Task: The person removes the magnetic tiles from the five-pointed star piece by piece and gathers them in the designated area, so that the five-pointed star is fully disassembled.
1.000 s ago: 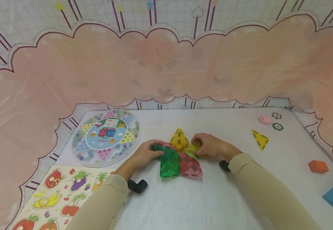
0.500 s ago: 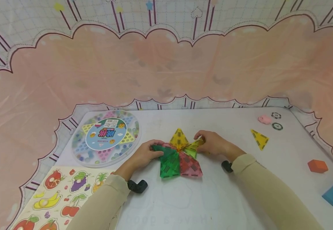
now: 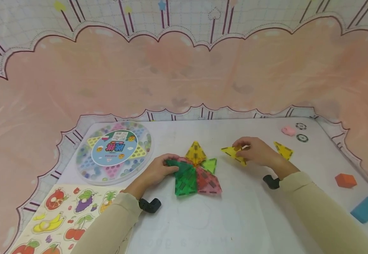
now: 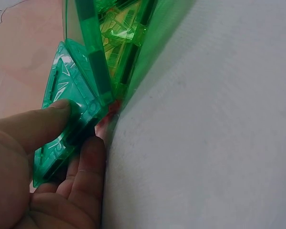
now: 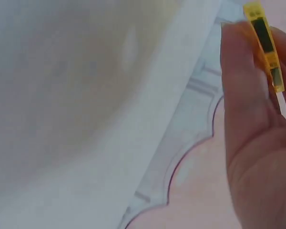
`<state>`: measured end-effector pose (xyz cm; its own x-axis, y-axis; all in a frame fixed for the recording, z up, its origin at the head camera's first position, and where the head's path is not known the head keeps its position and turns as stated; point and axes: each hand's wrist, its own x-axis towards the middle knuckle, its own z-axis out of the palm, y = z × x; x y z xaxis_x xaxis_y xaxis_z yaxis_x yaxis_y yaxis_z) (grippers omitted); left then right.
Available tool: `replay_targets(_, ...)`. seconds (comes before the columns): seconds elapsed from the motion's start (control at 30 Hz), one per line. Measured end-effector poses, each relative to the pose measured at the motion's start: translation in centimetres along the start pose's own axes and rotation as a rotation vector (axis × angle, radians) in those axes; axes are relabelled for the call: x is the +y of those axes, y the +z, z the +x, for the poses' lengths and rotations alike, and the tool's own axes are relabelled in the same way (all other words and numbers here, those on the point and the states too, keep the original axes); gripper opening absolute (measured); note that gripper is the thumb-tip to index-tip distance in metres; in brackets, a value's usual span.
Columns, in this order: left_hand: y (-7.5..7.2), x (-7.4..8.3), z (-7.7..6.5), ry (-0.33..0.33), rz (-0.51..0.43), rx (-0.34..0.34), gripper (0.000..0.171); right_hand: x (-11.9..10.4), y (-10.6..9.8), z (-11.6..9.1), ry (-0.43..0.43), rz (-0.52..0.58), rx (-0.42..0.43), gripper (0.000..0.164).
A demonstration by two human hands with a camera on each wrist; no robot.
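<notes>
A cluster of translucent magnetic tiles stands mid-table in the head view, with green tiles (image 3: 185, 183), red tiles (image 3: 210, 183), yellow tiles (image 3: 195, 154) and a lime tile (image 3: 210, 164) radiating from one centre. At its left side my left hand (image 3: 157, 171) pinches a teal-green triangular tile (image 4: 69, 83) between thumb and fingers; the tile touches the neighbouring green one. My right hand (image 3: 257, 152) holds a yellow triangular tile (image 3: 230, 151) above the table, apart from the cluster. The right wrist view shows that yellow tile (image 5: 263, 36) edge-on, gripped by thumb and fingers.
Beyond the right hand lies another yellow triangular tile (image 3: 283, 150). A pink figurine (image 3: 288, 131) and two round chips (image 3: 302, 138) sit at the back right, with an orange block (image 3: 345, 180) and blue block (image 3: 366, 209) nearer. Leftward are a round marble board (image 3: 83, 160) and fruit puzzle (image 3: 55, 208).
My right hand has pulled the yellow triangular tile off the cluster's right side and moved it rightward, uncovering the lime tile. My left hand keeps its hold on the teal-green tile.
</notes>
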<state>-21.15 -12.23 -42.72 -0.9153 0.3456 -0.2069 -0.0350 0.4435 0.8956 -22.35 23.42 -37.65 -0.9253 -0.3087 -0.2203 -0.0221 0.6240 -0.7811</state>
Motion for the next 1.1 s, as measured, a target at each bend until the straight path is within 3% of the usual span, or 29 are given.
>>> replay_targets(0.33,-0.2,-0.1,-0.1,0.009,0.01,0.003,0.035,3.4,-4.2,-3.0,0.081,-0.172,0.141,0.034)
replay_targets(0.57,-0.2,-0.1,-0.1,0.004,0.026,0.013,0.033,5.5,-6.0,-4.3,0.13,-0.278,0.171,0.041)
replay_targets(1.1,0.0,0.1,0.0,0.001,0.029,-0.002,0.037,7.1,-4.6,-3.5,0.199,-0.248,0.157,0.043)
